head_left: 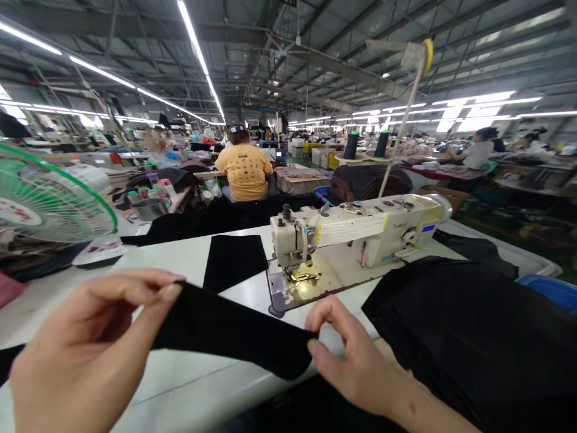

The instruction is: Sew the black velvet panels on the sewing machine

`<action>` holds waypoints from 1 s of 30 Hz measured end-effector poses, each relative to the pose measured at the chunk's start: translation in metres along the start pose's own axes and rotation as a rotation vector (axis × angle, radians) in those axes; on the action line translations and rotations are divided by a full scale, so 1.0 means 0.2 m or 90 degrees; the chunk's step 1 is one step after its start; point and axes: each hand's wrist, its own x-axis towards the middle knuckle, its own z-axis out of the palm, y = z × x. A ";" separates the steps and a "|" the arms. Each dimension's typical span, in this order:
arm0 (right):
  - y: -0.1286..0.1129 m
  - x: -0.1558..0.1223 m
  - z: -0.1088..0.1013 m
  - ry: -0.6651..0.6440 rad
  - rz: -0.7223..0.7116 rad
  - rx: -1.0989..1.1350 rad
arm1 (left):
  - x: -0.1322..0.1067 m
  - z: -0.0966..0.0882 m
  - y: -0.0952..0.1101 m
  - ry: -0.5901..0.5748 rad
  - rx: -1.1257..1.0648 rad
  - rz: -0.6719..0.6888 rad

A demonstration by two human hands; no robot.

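Note:
My left hand (85, 355) pinches the left end of a black fabric strip (229, 331) between thumb and fingers. My right hand (356, 361) pinches the strip's right end, so the piece stretches between both hands just above the white table (189, 385). A cream sewing machine (356, 231) stands right behind the hands, its needle area lit. A second black fabric piece (234, 258) lies flat on the table left of the machine.
A pile of black fabric (460, 331) fills the right side. A green-rimmed fan (49, 198) stands at the left. A person in a yellow shirt (246, 171) sits with their back to me at the station ahead. Thread cones (351, 144) stand behind the machine.

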 end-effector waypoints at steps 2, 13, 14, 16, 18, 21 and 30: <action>-0.03 -0.07 0.06 -0.074 -0.028 -0.017 | 0.12 0.05 0.05 -0.083 0.087 0.136; 0.47 -0.22 0.07 -0.196 -0.166 -0.341 | -0.04 0.79 -0.64 -0.548 0.116 0.002; 0.49 -0.22 0.06 -0.204 -0.195 -0.382 | -0.07 0.81 -0.66 -0.529 0.108 -0.013; 0.50 -0.22 0.04 -0.212 -0.220 -0.437 | -0.11 0.81 -0.69 -0.498 0.090 -0.036; 0.50 -0.22 0.03 -0.203 -0.228 -0.467 | -0.12 0.81 -0.70 -0.487 0.072 -0.047; 0.50 -0.21 0.04 -0.170 -0.237 -0.474 | -0.10 0.85 -0.71 -0.486 0.058 -0.065; 0.52 -0.20 0.06 -0.155 -0.211 -0.411 | -0.04 1.04 -0.70 -0.468 0.100 -0.136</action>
